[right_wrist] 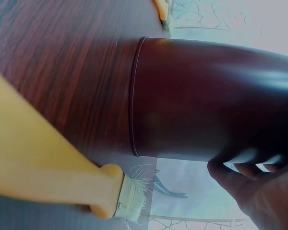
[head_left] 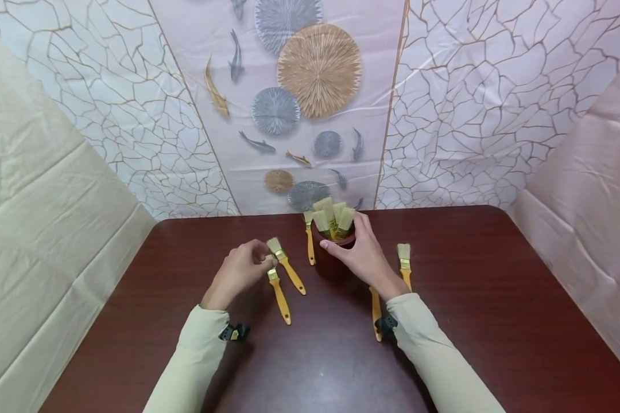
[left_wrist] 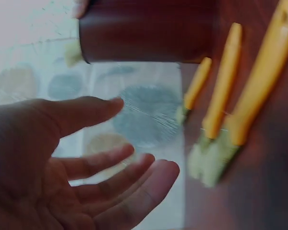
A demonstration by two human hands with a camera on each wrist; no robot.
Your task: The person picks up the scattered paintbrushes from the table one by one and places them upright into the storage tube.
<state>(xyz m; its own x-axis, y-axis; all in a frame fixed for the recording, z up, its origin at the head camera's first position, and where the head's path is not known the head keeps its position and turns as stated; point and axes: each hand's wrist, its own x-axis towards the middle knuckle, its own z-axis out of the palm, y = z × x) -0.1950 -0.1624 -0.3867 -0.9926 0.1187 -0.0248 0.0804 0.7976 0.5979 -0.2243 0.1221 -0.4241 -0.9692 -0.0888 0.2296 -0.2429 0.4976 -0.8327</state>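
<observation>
A dark red-brown cylindrical cup [head_left: 333, 268] stands upright toward the back of the table, with several paintbrushes [head_left: 330, 218] in it, pale bristles up. My right hand [head_left: 364, 255] grips the cup near its rim, thumb at the front and fingers round the right side. To the left, my left hand [head_left: 237, 274] hovers by the bristle ends of two yellow-handled paintbrushes, one upper [head_left: 293, 275] and one lower [head_left: 281, 298]. In the left wrist view, the left hand's [left_wrist: 101, 167] thumb and fingers are spread apart with nothing between them.
Another paintbrush [head_left: 310, 245] lies just left of the cup. Right of it lie a paintbrush [head_left: 405, 263] with bristles pointing back and one [head_left: 376, 314] partly hidden by my right wrist. Patterned cloth [head_left: 310, 115] hangs behind the dark wooden table [head_left: 496, 298].
</observation>
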